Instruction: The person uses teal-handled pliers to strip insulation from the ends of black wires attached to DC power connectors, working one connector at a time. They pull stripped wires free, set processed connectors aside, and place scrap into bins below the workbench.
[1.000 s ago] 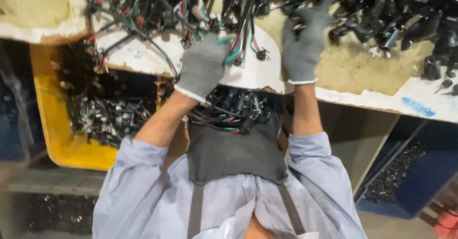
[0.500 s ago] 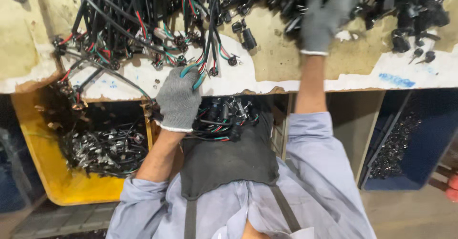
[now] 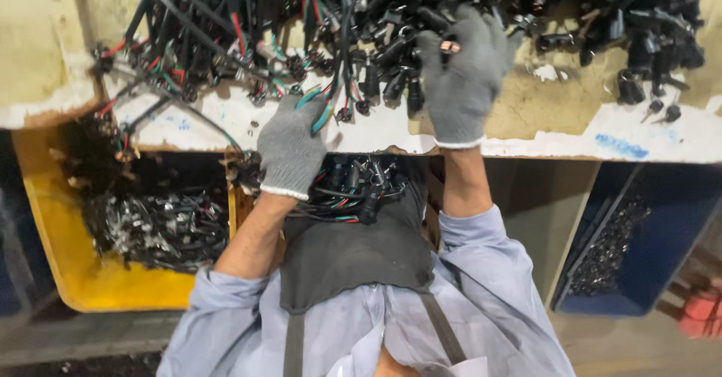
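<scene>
Our left hand (image 3: 289,148) pinches coloured wires (image 3: 320,110), which run near-to-far. Our right hand (image 3: 459,69), fingers closed on black connectors (image 3: 391,84), has moved left.

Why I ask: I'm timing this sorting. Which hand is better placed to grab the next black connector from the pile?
Right, probably. The right hand already lies on the pile of black connectors, while the left hand is at the bench edge, closed on a bundle of coloured wires.
</scene>
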Demonstrator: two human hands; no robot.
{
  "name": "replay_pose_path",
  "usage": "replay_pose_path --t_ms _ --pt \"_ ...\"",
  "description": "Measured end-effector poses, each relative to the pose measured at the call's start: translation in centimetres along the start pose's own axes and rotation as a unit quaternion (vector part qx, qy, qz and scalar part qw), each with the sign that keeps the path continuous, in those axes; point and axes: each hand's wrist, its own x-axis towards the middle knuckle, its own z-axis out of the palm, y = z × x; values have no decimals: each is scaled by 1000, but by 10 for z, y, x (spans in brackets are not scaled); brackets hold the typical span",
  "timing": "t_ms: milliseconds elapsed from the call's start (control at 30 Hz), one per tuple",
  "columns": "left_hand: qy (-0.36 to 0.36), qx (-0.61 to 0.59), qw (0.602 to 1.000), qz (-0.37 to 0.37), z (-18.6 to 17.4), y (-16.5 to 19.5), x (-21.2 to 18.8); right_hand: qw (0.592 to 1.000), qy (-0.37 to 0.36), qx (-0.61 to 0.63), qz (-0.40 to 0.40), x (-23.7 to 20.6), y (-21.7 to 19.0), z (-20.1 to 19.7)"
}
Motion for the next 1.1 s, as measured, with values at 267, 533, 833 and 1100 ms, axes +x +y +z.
replay_pose_path --t_ms 267,533,833,1100 --pt "-113 -474 856 -172 -94 14 10 917 -145 368 -53 -30 -29 -36" --pt "-108 -424 899 29 -89 55 -15 870 -270 366 -189 -33 -47 -42" --pt "-156 -493 852 -79 -68 49 -39 877 -258 375 -154 -57 -44 -39" --pt "-176 -513 836 -86 -56 38 -50 876 -267 348 -199 -60 -29 -36"
